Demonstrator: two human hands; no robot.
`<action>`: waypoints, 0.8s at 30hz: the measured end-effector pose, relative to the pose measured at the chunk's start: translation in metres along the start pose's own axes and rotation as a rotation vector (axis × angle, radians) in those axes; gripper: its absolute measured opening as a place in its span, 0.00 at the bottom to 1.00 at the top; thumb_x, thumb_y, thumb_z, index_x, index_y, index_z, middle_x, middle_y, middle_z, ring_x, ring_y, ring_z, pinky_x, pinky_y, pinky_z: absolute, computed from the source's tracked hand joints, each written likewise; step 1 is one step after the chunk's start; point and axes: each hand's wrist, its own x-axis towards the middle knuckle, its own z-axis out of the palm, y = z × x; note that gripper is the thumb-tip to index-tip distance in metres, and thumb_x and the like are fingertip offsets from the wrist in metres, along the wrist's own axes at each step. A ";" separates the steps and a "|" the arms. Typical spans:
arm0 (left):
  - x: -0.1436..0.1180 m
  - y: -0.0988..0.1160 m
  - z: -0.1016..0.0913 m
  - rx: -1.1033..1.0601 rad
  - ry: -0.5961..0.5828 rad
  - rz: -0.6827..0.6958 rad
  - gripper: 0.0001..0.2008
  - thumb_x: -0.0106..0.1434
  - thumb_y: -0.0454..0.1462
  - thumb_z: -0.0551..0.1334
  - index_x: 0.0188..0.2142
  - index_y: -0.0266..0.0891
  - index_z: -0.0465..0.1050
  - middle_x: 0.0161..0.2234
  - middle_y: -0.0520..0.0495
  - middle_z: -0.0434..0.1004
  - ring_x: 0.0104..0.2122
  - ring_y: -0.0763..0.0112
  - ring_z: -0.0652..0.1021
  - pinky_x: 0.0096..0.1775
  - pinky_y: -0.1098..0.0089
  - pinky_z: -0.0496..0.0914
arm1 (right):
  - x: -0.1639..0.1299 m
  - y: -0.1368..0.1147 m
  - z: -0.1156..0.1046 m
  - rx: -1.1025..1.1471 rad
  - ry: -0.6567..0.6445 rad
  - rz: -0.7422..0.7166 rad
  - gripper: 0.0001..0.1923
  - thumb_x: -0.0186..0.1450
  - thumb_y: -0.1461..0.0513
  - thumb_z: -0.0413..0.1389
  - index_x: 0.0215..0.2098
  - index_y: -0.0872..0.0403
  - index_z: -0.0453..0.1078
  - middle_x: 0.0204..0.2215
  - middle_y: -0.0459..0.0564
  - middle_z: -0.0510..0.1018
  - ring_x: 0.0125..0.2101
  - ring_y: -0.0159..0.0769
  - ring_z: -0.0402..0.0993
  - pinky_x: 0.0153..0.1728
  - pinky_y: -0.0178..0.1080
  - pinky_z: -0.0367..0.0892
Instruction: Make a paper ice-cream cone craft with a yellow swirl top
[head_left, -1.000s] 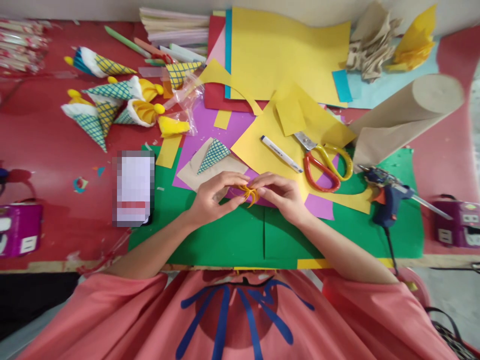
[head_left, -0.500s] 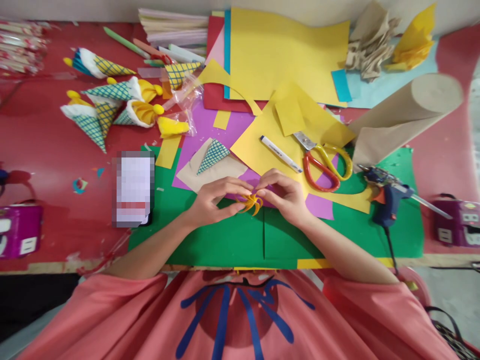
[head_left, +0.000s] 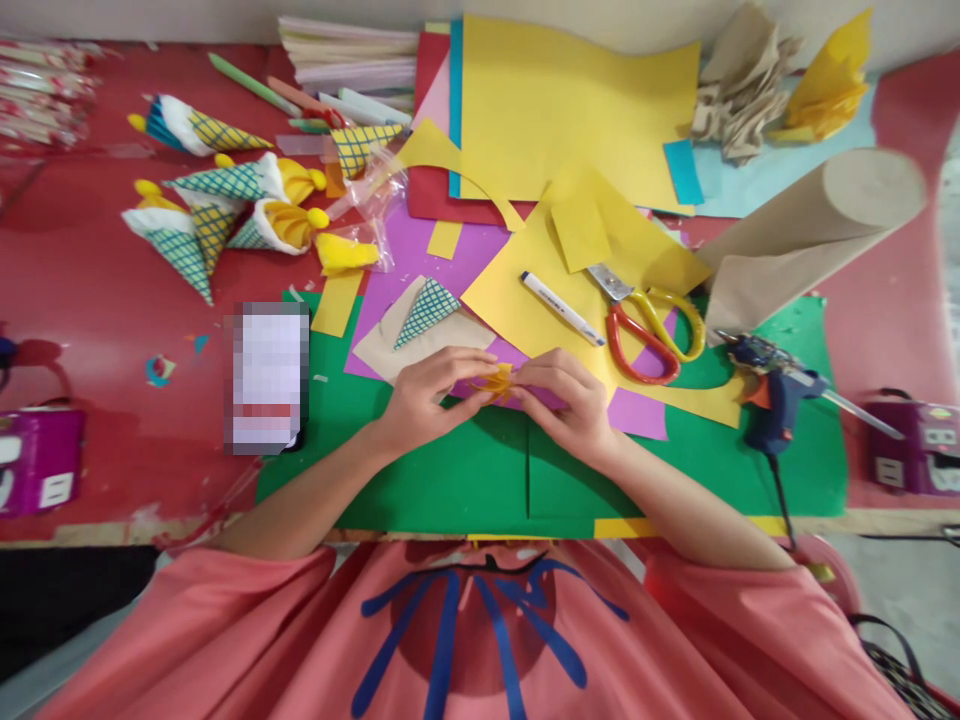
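Between my two hands is a small yellow-orange piece with thin curved strips [head_left: 496, 381], like curled cut paper. My left hand [head_left: 435, 400] pinches its left side with thumb and fingers, and my right hand [head_left: 564, 402] grips its right side; the fingertips hide part of it. Just beyond my left hand, a small blue-green checked cone [head_left: 426, 314] lies on a beige sheet [head_left: 382, 345]. A white marker [head_left: 562, 308] rests on yellow paper [head_left: 510, 285] beyond my right hand, with red-and-yellow-handled scissors [head_left: 643, 345] to its right.
A green mat [head_left: 450, 490] lies under my hands. On the right are a blue glue gun [head_left: 776, 415] and a beige roll [head_left: 817, 235]. At left, several finished cones [head_left: 217, 130] and a phone [head_left: 270, 380] lie on the red table [head_left: 97, 250]. Yellow sheets [head_left: 577, 100] lie at the back.
The yellow-orange piece has turned between my fingers and its strips now look gathered. My right-hand fingers have stretched out further left over it. Everything else stays in place.
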 end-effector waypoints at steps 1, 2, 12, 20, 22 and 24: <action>0.000 0.000 0.000 0.010 -0.001 0.007 0.15 0.59 0.31 0.66 0.46 0.40 0.72 0.43 0.44 0.80 0.45 0.70 0.80 0.48 0.69 0.75 | 0.000 0.001 0.000 -0.005 -0.007 0.015 0.07 0.65 0.65 0.57 0.42 0.50 0.72 0.33 0.50 0.80 0.34 0.36 0.77 0.34 0.40 0.74; -0.001 -0.001 0.000 0.020 -0.003 0.007 0.15 0.60 0.31 0.65 0.46 0.41 0.72 0.44 0.45 0.80 0.45 0.70 0.80 0.48 0.69 0.75 | 0.000 0.001 0.001 -0.009 -0.012 0.032 0.06 0.66 0.65 0.57 0.42 0.51 0.72 0.32 0.50 0.79 0.34 0.36 0.77 0.34 0.40 0.74; -0.002 -0.004 -0.007 0.062 0.141 -0.109 0.20 0.68 0.50 0.51 0.52 0.44 0.69 0.52 0.43 0.73 0.54 0.61 0.73 0.56 0.56 0.68 | 0.000 0.003 -0.001 0.084 0.029 0.150 0.04 0.65 0.65 0.57 0.37 0.51 0.73 0.31 0.48 0.80 0.34 0.34 0.76 0.36 0.40 0.73; 0.002 -0.038 -0.018 0.483 0.203 -0.292 0.34 0.57 0.50 0.66 0.58 0.41 0.63 0.54 0.37 0.71 0.55 0.49 0.70 0.57 0.51 0.63 | 0.003 0.009 -0.004 0.204 0.214 0.402 0.01 0.64 0.62 0.60 0.34 0.50 0.74 0.28 0.45 0.79 0.29 0.31 0.74 0.30 0.36 0.71; 0.001 -0.045 -0.019 0.543 0.134 -0.341 0.31 0.57 0.49 0.67 0.57 0.40 0.65 0.51 0.37 0.73 0.52 0.48 0.72 0.55 0.50 0.64 | 0.003 0.009 -0.005 0.207 0.232 0.422 0.02 0.64 0.61 0.60 0.33 0.50 0.74 0.28 0.45 0.79 0.28 0.31 0.74 0.30 0.36 0.71; 0.001 -0.047 -0.019 0.545 0.086 -0.373 0.25 0.60 0.45 0.64 0.55 0.40 0.67 0.48 0.39 0.75 0.50 0.51 0.74 0.54 0.53 0.65 | 0.003 0.009 -0.007 0.182 0.240 0.426 0.03 0.64 0.59 0.59 0.34 0.50 0.74 0.28 0.46 0.79 0.28 0.32 0.73 0.30 0.37 0.71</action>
